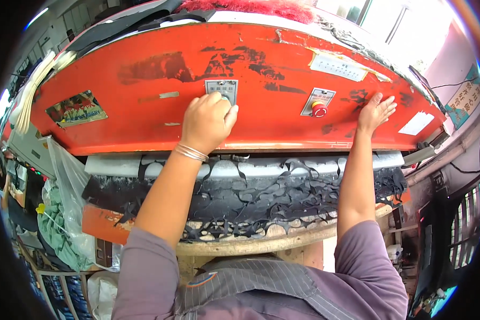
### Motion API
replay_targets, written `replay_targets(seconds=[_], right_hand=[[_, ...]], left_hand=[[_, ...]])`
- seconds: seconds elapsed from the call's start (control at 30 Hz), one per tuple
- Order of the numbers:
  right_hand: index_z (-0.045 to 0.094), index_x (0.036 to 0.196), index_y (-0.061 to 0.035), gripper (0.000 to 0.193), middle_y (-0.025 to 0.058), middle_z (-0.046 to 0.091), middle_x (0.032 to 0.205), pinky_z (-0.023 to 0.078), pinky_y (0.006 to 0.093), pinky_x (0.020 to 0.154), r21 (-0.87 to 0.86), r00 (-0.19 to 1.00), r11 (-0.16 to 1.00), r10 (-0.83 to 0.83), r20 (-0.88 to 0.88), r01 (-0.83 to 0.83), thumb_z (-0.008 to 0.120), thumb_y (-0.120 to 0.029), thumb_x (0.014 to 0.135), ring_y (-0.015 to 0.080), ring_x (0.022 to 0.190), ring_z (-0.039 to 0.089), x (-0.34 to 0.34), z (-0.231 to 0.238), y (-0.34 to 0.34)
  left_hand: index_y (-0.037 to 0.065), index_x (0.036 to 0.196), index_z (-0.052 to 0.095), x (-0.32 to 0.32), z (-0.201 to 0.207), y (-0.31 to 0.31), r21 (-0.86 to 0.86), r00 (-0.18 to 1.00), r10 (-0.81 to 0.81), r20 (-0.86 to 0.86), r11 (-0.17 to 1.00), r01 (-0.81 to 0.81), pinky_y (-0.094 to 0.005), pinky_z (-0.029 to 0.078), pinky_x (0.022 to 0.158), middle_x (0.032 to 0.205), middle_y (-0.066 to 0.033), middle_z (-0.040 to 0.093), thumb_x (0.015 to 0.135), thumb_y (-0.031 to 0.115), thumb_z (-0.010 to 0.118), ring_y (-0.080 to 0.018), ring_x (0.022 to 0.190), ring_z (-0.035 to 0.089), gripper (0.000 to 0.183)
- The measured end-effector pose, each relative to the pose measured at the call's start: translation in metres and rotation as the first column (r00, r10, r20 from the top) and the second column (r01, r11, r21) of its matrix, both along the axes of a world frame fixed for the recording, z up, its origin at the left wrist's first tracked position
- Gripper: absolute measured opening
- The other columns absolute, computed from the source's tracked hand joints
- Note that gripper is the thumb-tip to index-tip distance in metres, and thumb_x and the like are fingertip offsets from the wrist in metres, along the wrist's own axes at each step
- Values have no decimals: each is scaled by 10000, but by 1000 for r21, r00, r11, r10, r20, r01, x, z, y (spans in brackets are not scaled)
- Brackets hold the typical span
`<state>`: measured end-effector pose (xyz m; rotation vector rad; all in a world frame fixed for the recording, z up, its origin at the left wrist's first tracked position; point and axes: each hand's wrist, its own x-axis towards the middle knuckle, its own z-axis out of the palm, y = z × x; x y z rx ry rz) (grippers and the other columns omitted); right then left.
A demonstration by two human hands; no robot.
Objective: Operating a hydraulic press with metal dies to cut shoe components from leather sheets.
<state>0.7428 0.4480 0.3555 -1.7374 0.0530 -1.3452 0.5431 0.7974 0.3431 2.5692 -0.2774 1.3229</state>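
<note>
My left hand [209,121] is closed with its fingers curled, against a metal control plate [230,86] on the red machine front [272,118]. A small part of a round button or knob shows beside the knuckles; the fingers hide the rest. My right hand [376,113] lies against the red panel near its right end, fingers stretched and nothing held. Between my hands, nearer the right one, a red emergency stop button [319,109] sits on a yellow base. Below the panel, torn dark sheet scraps [272,194] cover the machine bed in a tangle of cut strips.
Red fluffy material [250,7] and dark sheets [117,33] lie on top of the machine. Pale strips [31,98] hang at its left end. Clear plastic [69,173] and green cloth [58,226] are at the left. A wooden board edge [240,247] runs in front of my body.
</note>
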Motion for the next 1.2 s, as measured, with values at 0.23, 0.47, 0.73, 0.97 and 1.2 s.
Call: replay_targets(seconds=[0.23, 0.47, 0.73, 0.97, 1.2], right_hand=[[531, 1257, -14, 549, 164, 556, 1266, 380, 413, 1012, -259, 652, 635, 523, -549, -728, 707, -299, 822, 292, 1173, 519, -151, -92, 9], [626, 1057, -45, 506, 92, 621, 944, 487, 373, 796, -493, 370, -183, 458, -808, -850, 762, -347, 674, 271, 922, 587, -319, -152, 74], [623, 878, -63, 361, 84, 620, 879, 524, 368, 693, -540, 476, -132, 331, -815, -832, 769, -309, 658, 258, 891, 618, -328, -156, 92], [644, 867, -86, 211, 104, 653, 856, 532, 425, 657, -290, 255, -514, 139, -957, -808, 664, -270, 764, 309, 771, 651, -229, -94, 129], [671, 888, -95, 155, 71, 665, 918, 475, 375, 830, -872, 497, -206, 753, -431, -445, 567, -127, 778, 253, 963, 625, -91, -121, 284]], left_hand=[[58, 649, 601, -123, -59, -15, -236, 829, -111, -548, 971, -26, -452, 442, 595, 694, -141, 522, 858, 305, 622, -341, 667, 552, 324], [112, 808, 720, -243, -142, -47, -341, 697, -192, -690, 937, -79, -397, 485, 735, 803, -90, 637, 835, 338, 633, -279, 830, 617, 243], [75, 741, 707, -241, -144, -62, -210, 782, 78, -619, 942, -261, -407, 448, 736, 788, -94, 640, 796, 314, 614, -283, 819, 587, 262], [89, 747, 731, -171, -87, -57, -65, 321, -60, -945, 998, -4, -415, 517, 753, 765, -116, 686, 853, 442, 562, -285, 784, 662, 405], [186, 1393, 457, -108, -172, -72, -40, 491, -256, -833, 912, 408, -606, 149, 1112, 1530, -103, 288, 883, 481, 523, -339, 1422, 216, 593]])
